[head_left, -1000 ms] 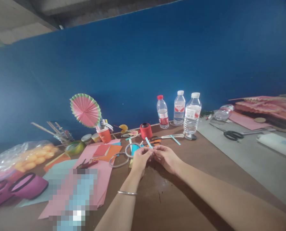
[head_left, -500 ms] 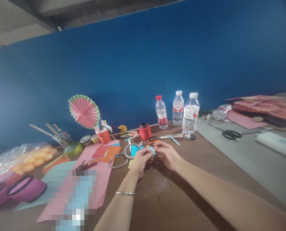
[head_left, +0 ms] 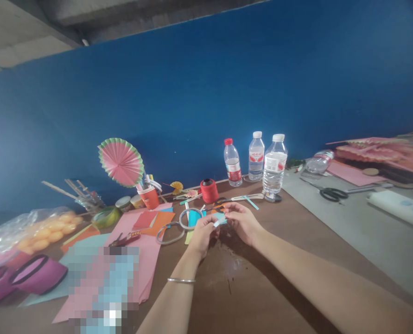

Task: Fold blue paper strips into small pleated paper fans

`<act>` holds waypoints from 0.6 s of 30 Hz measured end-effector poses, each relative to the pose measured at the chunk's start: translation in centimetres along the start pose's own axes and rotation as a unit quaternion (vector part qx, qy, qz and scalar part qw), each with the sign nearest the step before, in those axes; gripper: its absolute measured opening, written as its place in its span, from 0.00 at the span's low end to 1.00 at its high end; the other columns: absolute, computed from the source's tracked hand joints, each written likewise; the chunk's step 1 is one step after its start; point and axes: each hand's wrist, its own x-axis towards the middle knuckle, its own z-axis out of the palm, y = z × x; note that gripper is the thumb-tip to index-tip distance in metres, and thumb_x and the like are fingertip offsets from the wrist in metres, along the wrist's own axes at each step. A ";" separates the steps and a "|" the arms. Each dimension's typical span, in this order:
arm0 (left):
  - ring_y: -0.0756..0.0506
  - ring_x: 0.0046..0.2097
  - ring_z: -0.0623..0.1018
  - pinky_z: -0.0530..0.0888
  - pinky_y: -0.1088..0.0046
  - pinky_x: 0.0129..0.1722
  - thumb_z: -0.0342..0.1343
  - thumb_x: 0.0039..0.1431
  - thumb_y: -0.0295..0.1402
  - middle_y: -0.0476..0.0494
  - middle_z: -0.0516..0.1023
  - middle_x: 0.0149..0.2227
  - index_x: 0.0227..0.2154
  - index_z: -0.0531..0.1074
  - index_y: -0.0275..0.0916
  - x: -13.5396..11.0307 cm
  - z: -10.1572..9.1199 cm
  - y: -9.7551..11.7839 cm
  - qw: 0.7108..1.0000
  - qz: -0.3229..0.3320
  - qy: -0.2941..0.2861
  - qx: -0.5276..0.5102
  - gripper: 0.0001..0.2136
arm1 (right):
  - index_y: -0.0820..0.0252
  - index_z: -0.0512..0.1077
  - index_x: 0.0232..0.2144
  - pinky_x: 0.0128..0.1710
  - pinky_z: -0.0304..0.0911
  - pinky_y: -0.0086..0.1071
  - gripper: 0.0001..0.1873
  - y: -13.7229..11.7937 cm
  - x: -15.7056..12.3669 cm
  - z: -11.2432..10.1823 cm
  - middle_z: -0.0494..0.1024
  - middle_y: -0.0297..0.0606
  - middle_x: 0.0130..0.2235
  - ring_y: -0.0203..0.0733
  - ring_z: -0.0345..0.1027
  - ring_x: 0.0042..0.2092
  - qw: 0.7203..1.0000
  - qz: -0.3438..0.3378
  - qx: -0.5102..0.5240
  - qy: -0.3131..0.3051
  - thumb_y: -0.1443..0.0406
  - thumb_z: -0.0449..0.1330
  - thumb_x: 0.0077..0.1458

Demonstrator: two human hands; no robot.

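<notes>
Between my two hands is a small light blue piece of paper [head_left: 219, 220] with a whitish strip showing on it. My left hand [head_left: 203, 234], with a silver bangle on the wrist, pinches its left side between thumb and fingers. On the other side, the fingertips of my right hand [head_left: 243, 223] are closed at the paper's edge. Just beyond the hands lie two grey rings [head_left: 170, 234], a bright blue paper piece [head_left: 193, 217] and orange-handled scissors [head_left: 220, 204], partly hidden. A red thread spool [head_left: 209, 191] stands behind them.
Three water bottles [head_left: 275, 167] stand near the blue wall. A white utility knife [head_left: 239, 197] lies before them. Pink paper sheets [head_left: 150, 269], a red cup [head_left: 149, 198] and a pink paper fan [head_left: 121, 162] are left; black-handled scissors [head_left: 333, 195] lie right.
The paper piece has turned in my fingers, and its whitish strip now shows more clearly. My hands have stayed in nearly the same place.
</notes>
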 end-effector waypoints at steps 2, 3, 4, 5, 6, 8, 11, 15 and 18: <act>0.55 0.17 0.62 0.57 0.80 0.18 0.54 0.40 0.30 0.52 0.64 0.15 0.18 0.65 0.36 0.0 -0.1 -0.2 1.000 0.002 0.003 0.004 0.04 | 0.61 0.69 0.24 0.30 0.56 0.28 0.12 -0.1 0.0 0.1 0.71 0.30 0.25 0.32 0.64 0.28 1.000 -0.008 -0.002 0.009 0.73 0.63 0.30; 0.55 0.17 0.62 0.57 0.80 0.18 0.54 0.40 0.29 0.53 0.64 0.15 0.18 0.65 0.36 0.1 -0.2 -0.2 1.000 0.003 0.003 0.006 0.04 | 0.61 0.69 0.24 0.30 0.56 0.28 0.12 -0.1 0.0 0.1 0.71 0.30 0.25 0.32 0.63 0.28 1.000 -0.009 -0.003 0.014 0.73 0.63 0.30; 0.55 0.17 0.62 0.57 0.80 0.18 0.54 0.39 0.29 0.53 0.64 0.15 0.18 0.65 0.36 0.1 -0.2 -0.3 1.000 0.003 0.003 0.008 0.03 | 0.61 0.69 0.24 0.29 0.56 0.27 0.13 -0.1 0.0 0.1 0.70 0.29 0.25 0.32 0.63 0.27 1.000 -0.011 -0.005 0.017 0.73 0.63 0.30; 0.55 0.17 0.61 0.57 0.80 0.18 0.53 0.39 0.29 0.53 0.64 0.15 0.18 0.65 0.36 0.1 -0.3 -0.4 1.000 0.004 0.003 0.009 0.03 | 0.61 0.69 0.24 0.29 0.56 0.27 0.13 -0.1 0.1 0.1 0.70 0.29 0.25 0.31 0.62 0.27 1.000 -0.013 -0.007 0.020 0.73 0.63 0.30; 0.55 0.16 0.61 0.57 0.80 0.18 0.53 0.39 0.28 0.53 0.64 0.15 0.18 0.65 0.37 0.1 -0.3 -0.5 1.000 0.005 0.003 0.010 0.02 | 0.61 0.69 0.24 0.28 0.55 0.27 0.13 -0.1 0.1 0.0 0.70 0.29 0.24 0.31 0.62 0.27 1.000 -0.015 -0.007 0.022 0.74 0.63 0.30; 0.56 0.16 0.61 0.57 0.80 0.18 0.52 0.39 0.28 0.53 0.64 0.15 0.18 0.65 0.37 0.1 -0.4 -0.6 1.000 0.006 0.002 0.012 0.01 | 0.61 0.69 0.24 0.28 0.55 0.26 0.13 -0.1 0.1 -0.1 0.69 0.28 0.24 0.30 0.62 0.26 1.000 -0.020 -0.006 0.023 0.74 0.62 0.30; 0.56 0.16 0.61 0.56 0.80 0.18 0.51 0.39 0.27 0.53 0.64 0.15 0.18 0.64 0.37 0.1 -0.3 -0.6 1.000 0.005 0.002 0.013 0.01 | 0.61 0.69 0.25 0.28 0.55 0.25 0.13 -0.2 0.2 -0.1 0.69 0.28 0.24 0.29 0.61 0.26 0.999 -0.027 -0.002 0.024 0.74 0.62 0.30; 0.56 0.17 0.60 0.56 0.81 0.18 0.50 0.38 0.26 0.53 0.64 0.15 0.17 0.63 0.37 0.1 -0.2 -0.5 1.000 0.008 0.001 0.016 0.01 | 0.60 0.69 0.25 0.28 0.55 0.25 0.14 -0.3 0.3 -0.1 0.68 0.28 0.25 0.29 0.61 0.27 0.999 -0.041 -0.005 0.036 0.74 0.63 0.30; 0.56 0.16 0.59 0.54 0.81 0.17 0.49 0.38 0.26 0.53 0.63 0.15 0.18 0.63 0.37 0.1 -0.2 -0.5 1.000 0.007 -0.003 0.018 0.01 | 0.60 0.68 0.26 0.28 0.56 0.25 0.14 -0.4 0.4 -0.1 0.68 0.28 0.26 0.29 0.61 0.27 0.998 -0.054 -0.012 0.040 0.74 0.63 0.30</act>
